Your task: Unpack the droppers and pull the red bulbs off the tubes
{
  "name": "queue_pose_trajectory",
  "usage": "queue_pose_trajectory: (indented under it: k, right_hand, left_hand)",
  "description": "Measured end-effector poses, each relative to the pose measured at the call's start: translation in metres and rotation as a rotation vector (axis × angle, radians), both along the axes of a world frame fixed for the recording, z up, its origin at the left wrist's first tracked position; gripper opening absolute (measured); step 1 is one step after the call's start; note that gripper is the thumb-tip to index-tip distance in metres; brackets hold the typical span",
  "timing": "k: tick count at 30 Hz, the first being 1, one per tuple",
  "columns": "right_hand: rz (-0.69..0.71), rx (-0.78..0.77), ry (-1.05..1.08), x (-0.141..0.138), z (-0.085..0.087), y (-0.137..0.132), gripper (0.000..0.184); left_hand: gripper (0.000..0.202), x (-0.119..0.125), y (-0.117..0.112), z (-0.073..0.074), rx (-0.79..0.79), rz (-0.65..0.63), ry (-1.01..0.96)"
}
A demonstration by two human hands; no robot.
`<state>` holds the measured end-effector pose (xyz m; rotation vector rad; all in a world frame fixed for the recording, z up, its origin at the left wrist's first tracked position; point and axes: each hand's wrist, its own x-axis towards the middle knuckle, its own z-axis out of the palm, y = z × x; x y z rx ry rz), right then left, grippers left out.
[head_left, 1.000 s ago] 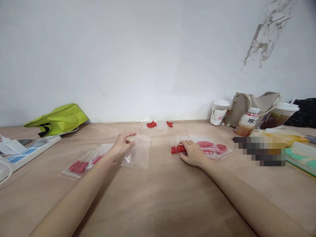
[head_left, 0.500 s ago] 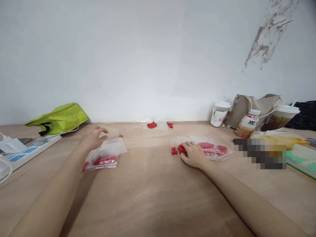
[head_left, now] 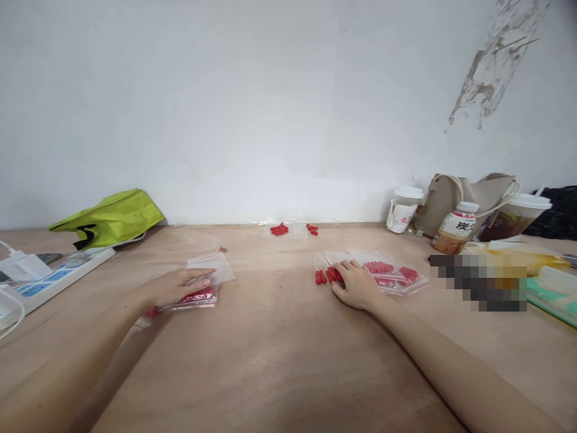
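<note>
My left hand [head_left: 178, 287], fingers stretched out, lies over a small stack of clear zip bags [head_left: 207, 296] with red contents. The bags' clear upper ends [head_left: 223, 267] stick out beyond the fingers. On the right, my right hand [head_left: 356, 285] rests flat with its fingers extended and covers part of a row of pale sticks with red ends [head_left: 320, 277]. Beside and partly beneath it are more clear bags [head_left: 408, 278] holding red-ended pieces. What lies directly under either palm is hidden.
Two small groups of red-ended sticks [head_left: 279, 228] in clear plastic lie by the wall. At left are a yellow-green bag [head_left: 112, 216] and a power strip [head_left: 58, 279]. Cups, a drink bottle [head_left: 455, 227] and a beige handbag [head_left: 444, 198] stand at right.
My left hand has come down from above the left bags and now lies flat over them. My right hand stays in place over the sticks. The view has shifted slightly.
</note>
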<state>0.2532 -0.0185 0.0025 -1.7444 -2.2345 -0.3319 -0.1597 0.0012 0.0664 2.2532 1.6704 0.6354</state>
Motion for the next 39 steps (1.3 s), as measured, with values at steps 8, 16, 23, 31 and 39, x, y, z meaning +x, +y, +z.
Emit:
queue_pose_trajectory:
  k: [8, 16, 23, 31, 39]
  right_hand:
    - [0.012, 0.001, 0.012, 0.002, -0.001, 0.000, 0.030]
    - [0.010, -0.011, 0.014, 0.001, 0.000, 0.000, 0.029]
    - [0.013, -0.003, 0.006, 0.001, 0.001, 0.000, 0.028]
    - [0.017, 0.019, 0.027, 0.001, -0.002, 0.001, 0.031]
    - [0.034, 0.036, 0.056, 0.003, -0.002, 0.001, 0.039]
  left_hand:
    - [0.049, -0.049, 0.019, -0.014, 0.015, -0.077, 0.021]
    - [0.039, -0.034, 0.012, 0.004, 0.080, -0.158, 0.147]
    - [0.052, -0.004, -0.027, 0.007, -0.063, -0.270, 0.246]
    - [0.021, -0.022, -0.027, -0.014, 0.181, -0.148, 0.123]
    - [0.020, 0.063, -0.070, 0.006, 0.197, -0.162, -0.130]
